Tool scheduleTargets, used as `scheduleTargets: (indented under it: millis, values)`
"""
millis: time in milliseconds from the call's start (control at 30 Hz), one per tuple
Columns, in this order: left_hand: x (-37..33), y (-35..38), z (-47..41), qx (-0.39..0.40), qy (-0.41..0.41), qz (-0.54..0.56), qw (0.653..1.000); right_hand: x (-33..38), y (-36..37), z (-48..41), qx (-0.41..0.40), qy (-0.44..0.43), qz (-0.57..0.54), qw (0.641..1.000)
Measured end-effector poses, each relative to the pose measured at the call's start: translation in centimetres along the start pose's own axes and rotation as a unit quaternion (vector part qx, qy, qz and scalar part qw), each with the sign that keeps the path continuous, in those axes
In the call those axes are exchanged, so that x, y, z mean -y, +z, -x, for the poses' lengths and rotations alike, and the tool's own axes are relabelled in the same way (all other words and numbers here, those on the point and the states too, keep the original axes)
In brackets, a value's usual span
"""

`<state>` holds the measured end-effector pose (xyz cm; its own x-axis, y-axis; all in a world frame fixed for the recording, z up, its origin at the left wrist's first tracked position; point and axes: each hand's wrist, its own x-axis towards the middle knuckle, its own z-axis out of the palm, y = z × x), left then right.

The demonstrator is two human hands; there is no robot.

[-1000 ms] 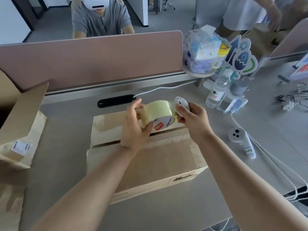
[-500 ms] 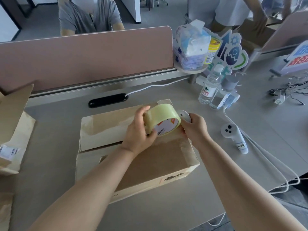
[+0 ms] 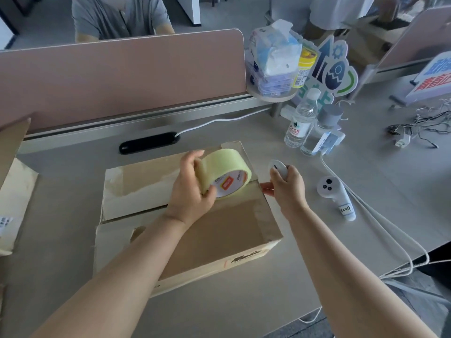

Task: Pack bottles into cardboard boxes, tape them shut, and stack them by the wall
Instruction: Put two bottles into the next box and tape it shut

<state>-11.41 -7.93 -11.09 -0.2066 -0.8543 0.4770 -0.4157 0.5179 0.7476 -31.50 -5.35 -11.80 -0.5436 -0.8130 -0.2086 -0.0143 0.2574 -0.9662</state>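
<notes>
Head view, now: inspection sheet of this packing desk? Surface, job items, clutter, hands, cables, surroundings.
Surface: grey desk, no spills seen.
Job's things: cardboard box lies with flaps down, seam gap visible; tape roll at its right end; second box partly in view at left.
Clutter: water bottle, white controller, tissue pack on a small shelf.
Hands: left hand grips the tape roll; right hand holds a white gadget at the box's right edge.
Cables: white cable runs from the black desk slot; more white cables trail off the right edge; cord tangle far right.
Surroundings: pink divider, a person in a grey shirt behind it.
</notes>
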Motion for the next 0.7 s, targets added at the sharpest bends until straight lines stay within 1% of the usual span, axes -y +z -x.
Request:
scheduleTargets:
  millis: [67,167,233,400,600,700]
  values:
    - [0.0,-0.8,-0.1,-0.006,0.046,-0.012,0.999,-0.2,-0.3,-0.3,0.001,0.005,-0.011,1.0]
    - [0.0,-1.9,-0.8,0.016,0.113,-0.03,0.993,-0.6,-0.9,-0.8,0.002,0.01,0.001,1.0]
    - [0.1,-2.2,-1.5,0.027,0.136,-0.035,0.99,-0.9,-1.2,-1.0,0.0,0.014,0.012,1.0]
    - [0.2,-2.2,-2.0,0.034,0.147,-0.035,0.988,-1.3,-0.9,-1.3,0.009,0.009,0.035,0.999]
    - [-0.3,-2.5,-2.1,0.039,0.127,-0.016,0.991,-1.6,-0.8,-1.6,0.017,0.006,0.079,0.997]
    - [-0.5,-2.3,-2.0,0.039,0.118,-0.012,0.992,-1.6,-0.8,-1.8,0.024,0.02,0.097,0.995]
